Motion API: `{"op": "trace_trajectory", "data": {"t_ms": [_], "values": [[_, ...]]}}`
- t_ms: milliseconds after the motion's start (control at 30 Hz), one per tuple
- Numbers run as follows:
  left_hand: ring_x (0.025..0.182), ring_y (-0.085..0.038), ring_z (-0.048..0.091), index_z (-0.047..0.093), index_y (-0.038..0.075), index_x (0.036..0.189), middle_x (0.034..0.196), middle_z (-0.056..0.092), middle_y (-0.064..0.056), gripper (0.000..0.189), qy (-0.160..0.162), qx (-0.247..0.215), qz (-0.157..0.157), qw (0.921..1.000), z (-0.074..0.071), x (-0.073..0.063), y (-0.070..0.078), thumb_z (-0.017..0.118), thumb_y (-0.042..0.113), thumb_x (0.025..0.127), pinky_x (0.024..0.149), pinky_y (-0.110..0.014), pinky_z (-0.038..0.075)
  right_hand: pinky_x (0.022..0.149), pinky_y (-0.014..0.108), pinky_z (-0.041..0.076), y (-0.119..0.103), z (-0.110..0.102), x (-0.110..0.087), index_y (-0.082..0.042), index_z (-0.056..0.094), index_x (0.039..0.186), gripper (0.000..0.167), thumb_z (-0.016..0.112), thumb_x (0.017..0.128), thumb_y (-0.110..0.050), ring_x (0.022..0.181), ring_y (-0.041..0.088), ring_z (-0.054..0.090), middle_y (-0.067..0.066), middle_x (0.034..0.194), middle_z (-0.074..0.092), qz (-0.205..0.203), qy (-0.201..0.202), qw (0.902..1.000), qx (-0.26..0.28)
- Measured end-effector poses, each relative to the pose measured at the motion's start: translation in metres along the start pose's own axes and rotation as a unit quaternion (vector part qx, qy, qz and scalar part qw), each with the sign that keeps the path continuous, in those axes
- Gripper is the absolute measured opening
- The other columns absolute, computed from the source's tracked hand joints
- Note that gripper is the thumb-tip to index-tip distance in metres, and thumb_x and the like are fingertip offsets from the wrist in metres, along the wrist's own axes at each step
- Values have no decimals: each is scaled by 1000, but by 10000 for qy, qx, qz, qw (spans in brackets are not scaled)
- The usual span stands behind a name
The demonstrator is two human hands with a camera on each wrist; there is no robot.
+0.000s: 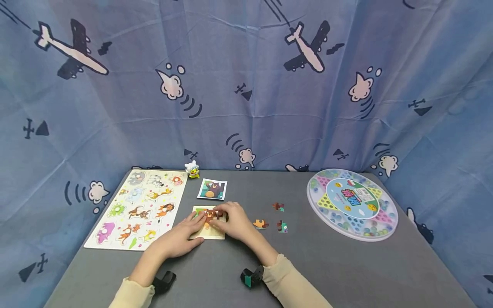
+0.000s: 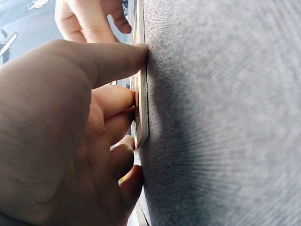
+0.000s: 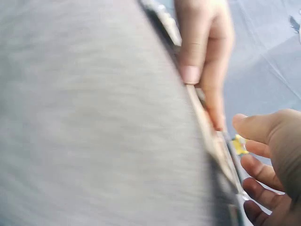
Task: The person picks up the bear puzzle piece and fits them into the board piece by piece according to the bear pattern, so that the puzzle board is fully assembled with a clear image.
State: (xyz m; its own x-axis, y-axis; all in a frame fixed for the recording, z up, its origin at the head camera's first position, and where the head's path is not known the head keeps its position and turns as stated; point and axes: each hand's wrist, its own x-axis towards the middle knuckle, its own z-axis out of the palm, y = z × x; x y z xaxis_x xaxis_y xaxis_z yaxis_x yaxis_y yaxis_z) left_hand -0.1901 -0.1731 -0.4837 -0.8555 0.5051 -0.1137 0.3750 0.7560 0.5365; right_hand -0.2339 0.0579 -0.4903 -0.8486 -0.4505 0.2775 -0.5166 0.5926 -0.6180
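Note:
A small wooden jigsaw board [image 1: 208, 233] with a brown bear picture lies on the table, partly covered by both hands. My left hand [image 1: 184, 234] rests over its left side, fingers fairly straight on the picture. In the left wrist view the thumb [image 2: 117, 61] touches the edge of the board [image 2: 142, 113]. Over the upper right of the board is my right hand [image 1: 234, 221]. Its thumb and loosely bent fingers stand apart in the right wrist view, with nothing visible between them. Several loose jigsaw pieces [image 1: 260, 224] lie right of the board.
A bear picture card [image 1: 212, 189] lies behind the board, near a small white-and-yellow figurine [image 1: 191, 169]. An animal peg puzzle [image 1: 142, 205] is at left. A round game box [image 1: 352, 204] lies at right. A patterned blue curtain [image 1: 246, 85] hangs behind the grey table [image 1: 308, 265].

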Motion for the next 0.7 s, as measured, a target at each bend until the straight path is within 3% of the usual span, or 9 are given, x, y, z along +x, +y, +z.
{"op": "trace_trajectory", "data": {"t_ms": [367, 700], "values": [[162, -43, 15, 40, 3, 163, 174, 28, -12, 66, 5, -56, -5, 10000, -1, -1, -1, 63, 31, 108, 129, -64, 20, 96, 53, 56, 27, -51, 2, -4, 77, 125, 37, 83, 94, -23, 107, 32, 68, 11, 109, 73, 524, 597, 9960, 406], [162, -44, 15, 39, 0, 163, 174, 27, -16, 66, 57, -74, 175, 9998, 0, -1, -3, 62, 29, 108, 129, -65, 19, 90, 52, 61, 81, -105, -26, -1, 74, 128, 39, 82, 95, -20, 104, 33, 71, 16, 113, 73, 1022, 1193, 9868, 389]]}}
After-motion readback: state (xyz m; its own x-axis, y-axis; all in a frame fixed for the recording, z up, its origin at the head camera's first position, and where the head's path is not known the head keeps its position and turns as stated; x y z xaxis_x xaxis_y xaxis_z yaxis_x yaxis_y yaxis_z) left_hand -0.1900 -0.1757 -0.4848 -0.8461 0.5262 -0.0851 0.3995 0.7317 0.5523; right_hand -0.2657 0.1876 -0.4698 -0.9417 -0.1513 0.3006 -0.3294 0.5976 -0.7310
